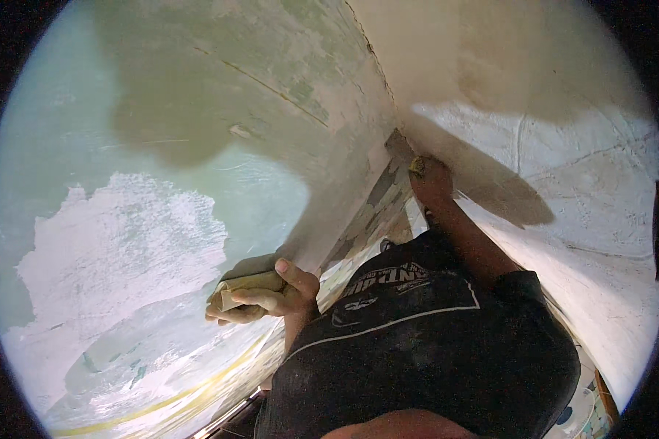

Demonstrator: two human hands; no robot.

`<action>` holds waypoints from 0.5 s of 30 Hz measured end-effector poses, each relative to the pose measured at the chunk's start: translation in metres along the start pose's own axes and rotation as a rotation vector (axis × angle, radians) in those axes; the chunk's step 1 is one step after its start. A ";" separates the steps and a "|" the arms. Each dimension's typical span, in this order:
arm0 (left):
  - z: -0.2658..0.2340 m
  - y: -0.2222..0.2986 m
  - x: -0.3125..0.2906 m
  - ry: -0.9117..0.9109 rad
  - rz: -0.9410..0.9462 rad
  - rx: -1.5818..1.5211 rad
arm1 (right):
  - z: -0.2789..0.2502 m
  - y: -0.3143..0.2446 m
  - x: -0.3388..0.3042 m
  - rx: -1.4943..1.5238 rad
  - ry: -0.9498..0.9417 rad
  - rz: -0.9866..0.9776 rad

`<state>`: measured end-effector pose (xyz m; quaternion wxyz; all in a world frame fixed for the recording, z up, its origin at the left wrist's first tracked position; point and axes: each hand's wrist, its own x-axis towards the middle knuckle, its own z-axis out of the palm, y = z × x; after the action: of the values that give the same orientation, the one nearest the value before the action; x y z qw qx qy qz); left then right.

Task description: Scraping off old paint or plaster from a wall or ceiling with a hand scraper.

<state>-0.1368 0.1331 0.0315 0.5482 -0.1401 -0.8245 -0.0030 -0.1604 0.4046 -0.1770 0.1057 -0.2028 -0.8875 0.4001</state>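
Observation:
At the corner where two walls meet, my right hand is closed round the handle of a putty knife. The knife's dark, flat blade lies at the corner line, just below a long crack. Lower left, my left hand holds a flat tan slab in front of the wall, with the thumb raised away from it. I cannot make out what kind of thing the slab is. The fingers partly hide it.
The green left wall carries a rough white filler patch and a yellow stripe low down. A narrow scratch runs above. The right wall is whitish and uneven. Shadows fall on both walls.

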 end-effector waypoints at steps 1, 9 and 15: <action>-0.001 0.000 -0.001 -0.004 -0.001 0.005 | 0.001 -0.004 -0.001 0.001 -0.007 -0.001; -0.005 0.002 -0.002 -0.020 -0.052 -0.012 | 0.004 0.009 -0.001 -0.074 0.015 -0.029; -0.007 0.000 -0.005 -0.034 -0.025 0.043 | -0.004 -0.019 -0.003 0.012 0.030 0.025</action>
<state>-0.1293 0.1307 0.0300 0.5369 -0.1178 -0.8353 0.0101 -0.1612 0.3950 -0.1600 0.1150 -0.2193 -0.8807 0.4037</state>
